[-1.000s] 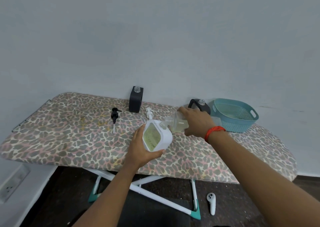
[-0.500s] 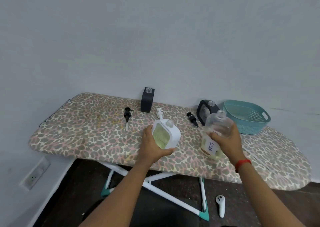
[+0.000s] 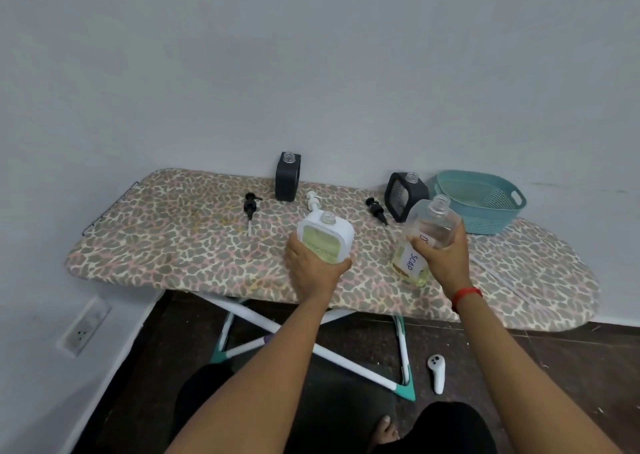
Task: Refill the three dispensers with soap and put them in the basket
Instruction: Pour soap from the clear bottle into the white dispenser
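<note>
My left hand (image 3: 311, 266) grips a white dispenser (image 3: 327, 235) with yellowish soap inside and its neck uncapped, held over the ironing board (image 3: 173, 245). My right hand (image 3: 441, 258) holds a clear soap bottle (image 3: 424, 239) labelled SOAP, upright and tilted slightly, mouth uncovered, with a little soap at its bottom. Two black dispensers stand capless at the back: one (image 3: 288, 176) mid-board, one (image 3: 403, 195) beside the teal basket (image 3: 479, 200). Loose pump heads lie on the board: a black one (image 3: 250, 206), a white one (image 3: 312, 200), another black one (image 3: 375, 209).
The board stands against a grey wall, its near edge close to my hands. Beneath it are crossed white legs with teal feet (image 3: 405, 389). A white controller (image 3: 437, 372) lies on the dark floor. A wall socket (image 3: 83, 329) sits low on the left.
The soap bottle was tipped against the white dispenser's neck; my right hand has pulled it away to the right and turned it upright. The white dispenser stays in my left hand.
</note>
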